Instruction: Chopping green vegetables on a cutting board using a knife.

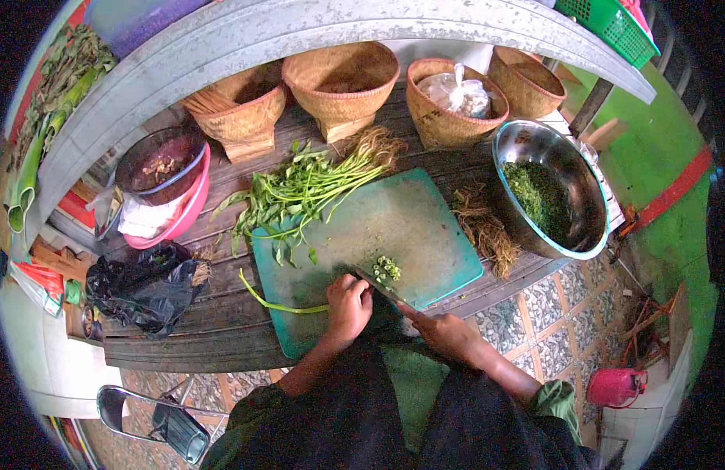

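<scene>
On a green cutting board (409, 211), my left hand (349, 305) grips a green stem (280, 304) whose free end curves off to the left. My right hand (445, 332) holds a knife (383, 286), its blade angled beside the left fingertips. Small chopped stem pieces (387, 268) lie just past the blade. A bunch of leafy greens (307, 188) with roots still attached rests across the board's far left edge. To the right of the board sits a heap of cut-off roots (486, 232).
A steel bowl (591, 194) of chopped greens stands at the right edge of the wooden table (221, 346). Woven bamboo baskets (345, 76) line the back. At left are a black plastic bag (145, 294) and a pink basin (201, 205). A metal chair (183, 432) stands at lower left.
</scene>
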Available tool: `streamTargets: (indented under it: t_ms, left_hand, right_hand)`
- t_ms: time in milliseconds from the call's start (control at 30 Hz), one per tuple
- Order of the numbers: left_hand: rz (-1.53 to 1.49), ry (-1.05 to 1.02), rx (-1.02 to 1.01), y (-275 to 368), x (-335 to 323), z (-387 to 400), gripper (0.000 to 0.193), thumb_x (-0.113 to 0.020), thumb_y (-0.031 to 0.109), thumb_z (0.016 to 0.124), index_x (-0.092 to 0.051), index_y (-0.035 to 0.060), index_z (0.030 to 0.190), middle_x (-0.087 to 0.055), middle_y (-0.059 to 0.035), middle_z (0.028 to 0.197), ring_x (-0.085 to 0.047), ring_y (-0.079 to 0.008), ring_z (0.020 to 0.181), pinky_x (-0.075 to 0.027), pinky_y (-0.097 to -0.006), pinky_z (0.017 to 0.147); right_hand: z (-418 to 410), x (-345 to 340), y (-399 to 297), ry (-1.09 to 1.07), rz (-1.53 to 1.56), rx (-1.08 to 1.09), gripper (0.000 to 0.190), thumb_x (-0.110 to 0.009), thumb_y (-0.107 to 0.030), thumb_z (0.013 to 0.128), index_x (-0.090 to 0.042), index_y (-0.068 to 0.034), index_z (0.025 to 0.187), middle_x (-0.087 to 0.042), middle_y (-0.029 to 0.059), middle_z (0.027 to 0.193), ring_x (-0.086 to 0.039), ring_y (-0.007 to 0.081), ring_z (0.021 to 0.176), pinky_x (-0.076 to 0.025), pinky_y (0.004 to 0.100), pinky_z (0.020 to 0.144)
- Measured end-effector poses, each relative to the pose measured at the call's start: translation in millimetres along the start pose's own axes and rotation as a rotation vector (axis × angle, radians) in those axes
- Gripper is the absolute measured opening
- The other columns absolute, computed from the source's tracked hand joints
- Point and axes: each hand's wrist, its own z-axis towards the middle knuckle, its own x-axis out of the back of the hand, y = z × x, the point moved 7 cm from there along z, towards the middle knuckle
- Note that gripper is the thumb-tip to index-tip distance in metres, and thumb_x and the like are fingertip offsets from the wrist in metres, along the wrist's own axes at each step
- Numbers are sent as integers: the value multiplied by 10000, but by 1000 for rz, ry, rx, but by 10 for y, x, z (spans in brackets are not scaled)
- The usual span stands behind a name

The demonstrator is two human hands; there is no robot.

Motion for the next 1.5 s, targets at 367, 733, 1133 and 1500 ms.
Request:
streamTargets:
  t_ms: [367, 733, 1133, 1500]
  left_hand:
    - [-47, 37, -26, 71, 11, 62, 106, -688, 85, 753, -629, 85, 841, -558, -99, 822, -564, -333, 834, -409, -471, 737]
    - [-102, 38, 8, 9, -22, 36, 111, -689, 81, 763, -624, 82, 853, -559, -99, 834, -559, -331, 839, -407, -466, 746]
    - [-51, 44, 5, 33, -13, 31, 113, -680, 79, 740, -615, 76, 833, -552, -118, 823, -560, -352, 831, -412, -470, 730]
    - [-37, 16, 29, -37, -48, 3, 116, -678, 69, 738, -593, 71, 818, -551, -123, 818, -559, -357, 826, -418, -476, 752]
  right_hand:
    - [439, -545, 337, 556, 31, 414, 637, -548, -120, 878, -345, -128, 1482, -647, 240, 956, -669, 368, 709, -538, 478, 615]
    - [327, -345, 295, 141, 180, 89, 612, -543, -67, 884, -364, -111, 1468, -643, 263, 1032, -672, 423, 779, -530, 513, 658]
    - [245, -278, 236, 301, 205, 221, 670, -568, -119, 857, -343, -172, 1485, -657, 266, 832, -663, 433, 713, -527, 555, 653]
    - [51, -159, 164, 36, 105, 60, 595, -549, -93, 909, -374, -155, 1474, -651, 262, 945, -659, 403, 745, -529, 465, 617]
